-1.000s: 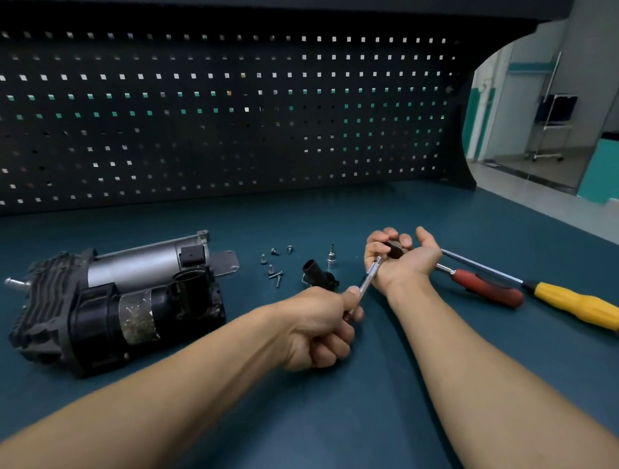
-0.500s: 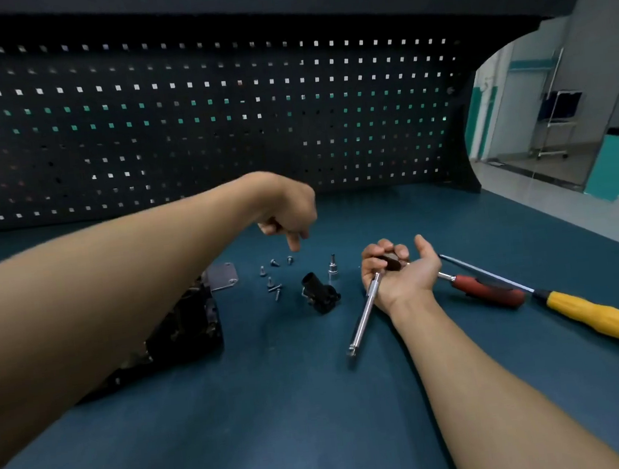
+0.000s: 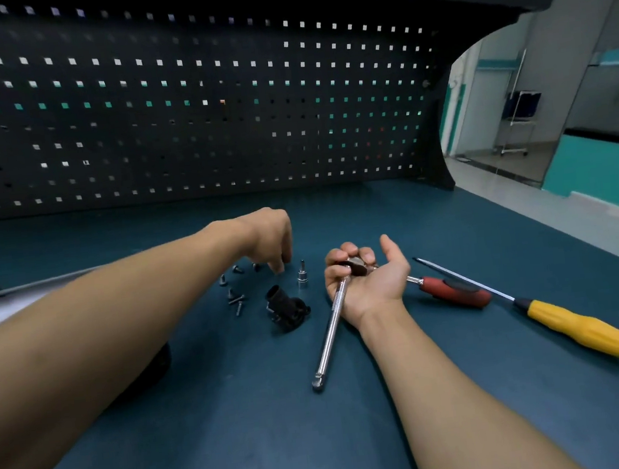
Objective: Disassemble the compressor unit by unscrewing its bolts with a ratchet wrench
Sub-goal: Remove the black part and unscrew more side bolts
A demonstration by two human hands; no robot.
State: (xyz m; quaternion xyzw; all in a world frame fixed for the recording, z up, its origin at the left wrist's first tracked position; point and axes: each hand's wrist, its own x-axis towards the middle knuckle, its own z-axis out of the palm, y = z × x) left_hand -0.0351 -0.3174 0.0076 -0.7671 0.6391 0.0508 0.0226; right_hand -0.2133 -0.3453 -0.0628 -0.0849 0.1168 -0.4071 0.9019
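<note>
Dark pegboard [image 3: 173, 115] backs my teal bench mat [image 3: 282, 428]. At the far left the compressor unit [image 3: 21, 302] lies mostly hidden under my left forearm; only a strip of its silver barrel shows. Next come the loose screws [image 3: 236, 299], scattered on the mat. My left hand [image 3: 270, 238] hangs over them with its fingers pointing down, the tips at the mat just left of a small socket bit [image 3: 301, 273]. I cannot tell whether they pinch anything. A black plastic fitting [image 3: 287, 307] lies on its side just in front. The ratchet wrench [image 3: 331, 331] slants across the mat, its head cupped in my right hand [image 3: 370, 277], which lies palm up with its fingers curled over that head. Beyond it lie a red-handled screwdriver [image 3: 455, 291] and a yellow-handled screwdriver [image 3: 577, 328].

I judge this a pause between bolts, for sorting fasteners or choosing a bit. Next I would seat the socket on the ratchet head and go back to the compressor.

No tray or box is in view; the screws lie bare on the mat.
</note>
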